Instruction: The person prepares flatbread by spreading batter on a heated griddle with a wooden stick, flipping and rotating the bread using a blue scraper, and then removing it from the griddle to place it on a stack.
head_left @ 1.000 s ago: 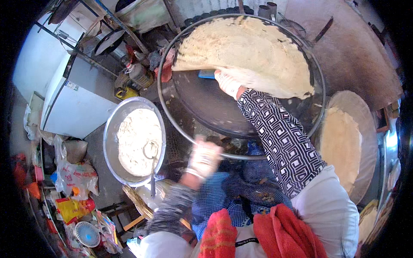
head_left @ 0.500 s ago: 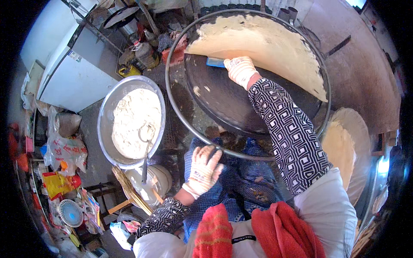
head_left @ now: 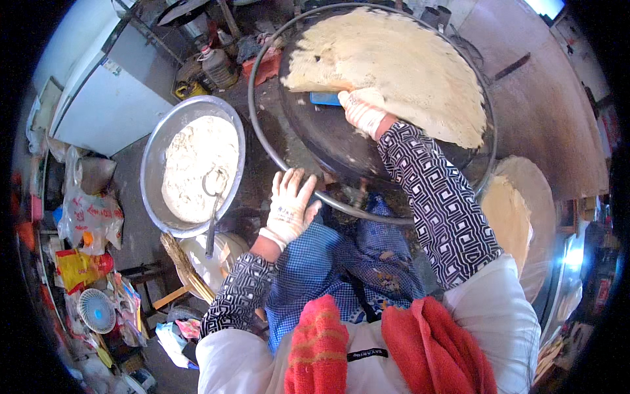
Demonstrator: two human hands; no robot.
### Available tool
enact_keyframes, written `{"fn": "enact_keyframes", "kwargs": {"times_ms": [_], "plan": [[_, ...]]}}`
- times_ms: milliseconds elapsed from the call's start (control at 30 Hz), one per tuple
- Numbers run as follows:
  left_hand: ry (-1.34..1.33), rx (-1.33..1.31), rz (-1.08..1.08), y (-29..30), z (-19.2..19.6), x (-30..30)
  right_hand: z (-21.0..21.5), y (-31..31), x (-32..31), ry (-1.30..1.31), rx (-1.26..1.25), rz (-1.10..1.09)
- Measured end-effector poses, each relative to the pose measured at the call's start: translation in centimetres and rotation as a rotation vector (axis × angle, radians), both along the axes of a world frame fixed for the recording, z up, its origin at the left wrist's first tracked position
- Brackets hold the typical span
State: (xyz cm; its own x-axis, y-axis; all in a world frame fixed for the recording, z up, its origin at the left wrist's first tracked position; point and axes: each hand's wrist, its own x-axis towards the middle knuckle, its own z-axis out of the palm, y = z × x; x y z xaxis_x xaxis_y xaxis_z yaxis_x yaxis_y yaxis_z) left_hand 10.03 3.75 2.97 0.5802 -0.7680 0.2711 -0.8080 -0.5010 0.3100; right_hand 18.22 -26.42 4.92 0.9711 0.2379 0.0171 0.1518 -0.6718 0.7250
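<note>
My right hand [head_left: 365, 111], in a pale knit glove, grips a blue scraper [head_left: 324, 98] along the near edge of a batter sheet [head_left: 400, 65]. The pale batter covers the far part of a round dark griddle [head_left: 328, 131]; its near part is bare and dark with a few specks. A metal ring [head_left: 259, 118] runs around the griddle. My gloved left hand [head_left: 289, 207] is open, fingers spread, with its fingertips at the near-left part of that ring. Left of it stands a steel basin [head_left: 149, 164] of thick batter [head_left: 197, 164] with a ladle [head_left: 213, 217] in it.
Under the basin is a white bucket [head_left: 226, 253] with sticks [head_left: 187, 269] beside it. A round stack of flatbreads [head_left: 508, 210] lies to the right, near a brown board [head_left: 545, 118]. Plastic bags [head_left: 92, 210] and a small fan [head_left: 97, 311] are at left.
My left hand has moved forward and left along the ring. The batter's left part now reaches nearer and its edge has changed shape. My right hand keeps the scraper at the edge.
</note>
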Motion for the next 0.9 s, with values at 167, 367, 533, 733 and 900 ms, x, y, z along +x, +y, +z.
{"fn": "enact_keyframes", "kwargs": {"times_ms": [167,367,533,733,900], "plan": [[-0.121,0.076,-0.227,-0.5,-0.5,2.1,1.6,-0.1,-1.8,0.079,0.637,-0.240],[-0.021,0.485,-0.182,-6.0,0.5,-2.6,-0.8,-1.2,-0.5,-0.217,0.565,-0.139],[0.089,-0.045,-0.440,-9.7,0.3,-10.9,0.2,-2.0,0.5,-0.044,0.803,-0.465],[-0.238,-0.166,0.126,-6.6,3.4,5.6,1.7,-2.9,0.4,-0.226,0.858,-0.455],[-0.500,-0.168,0.177,-13.3,9.2,18.4,-1.4,-5.7,0.8,-0.178,0.873,-0.506]]}}
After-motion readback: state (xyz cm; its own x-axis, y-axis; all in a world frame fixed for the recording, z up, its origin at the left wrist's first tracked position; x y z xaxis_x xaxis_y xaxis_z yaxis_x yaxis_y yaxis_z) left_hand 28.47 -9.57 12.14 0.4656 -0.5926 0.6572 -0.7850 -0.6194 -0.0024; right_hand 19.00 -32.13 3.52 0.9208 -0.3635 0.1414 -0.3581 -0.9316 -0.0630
